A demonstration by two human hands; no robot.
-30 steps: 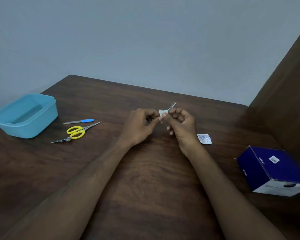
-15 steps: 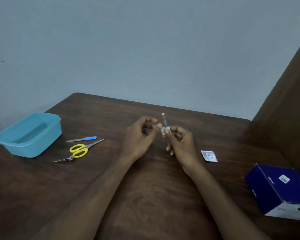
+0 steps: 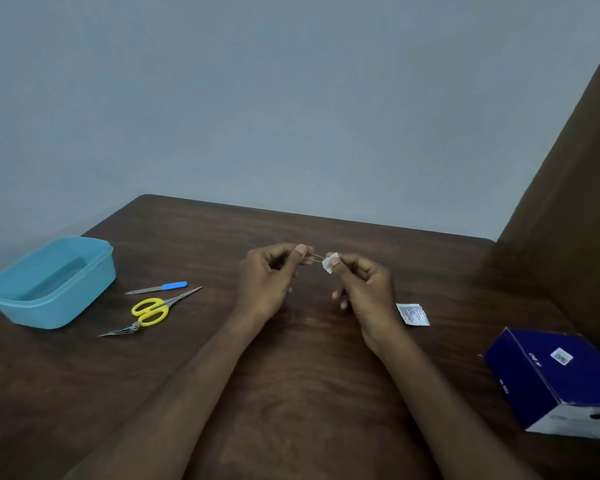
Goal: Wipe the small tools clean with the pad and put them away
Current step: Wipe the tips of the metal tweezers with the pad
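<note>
Thin metal tweezers point(image 3: 313, 257) are pinched at one end by the left hand point(image 3: 269, 282), raised above the dark wooden surface point(image 3: 302, 393) at mid-frame. The other end is wrapped by a small white pad point(image 3: 329, 264), which is pinched between thumb and fingers of the right hand point(image 3: 364, 289). Both hands are curled tight, each holding its item.

Left of the hands, on the surface: a nail file point(image 3: 156, 287) with a blue handle, yellow-handled scissors point(image 3: 161, 308) just beside it, and a small metal tool point(image 3: 120, 330) touching the scissors' handle end; its type cannot be told. A light blue plastic tub point(image 3: 49, 282) is seen further left, near the surface edge.

Right of the hands, a torn white sachet point(image 3: 413, 314) is lying flat. A dark blue carton point(image 3: 555, 379) is placed at the far right.
</note>
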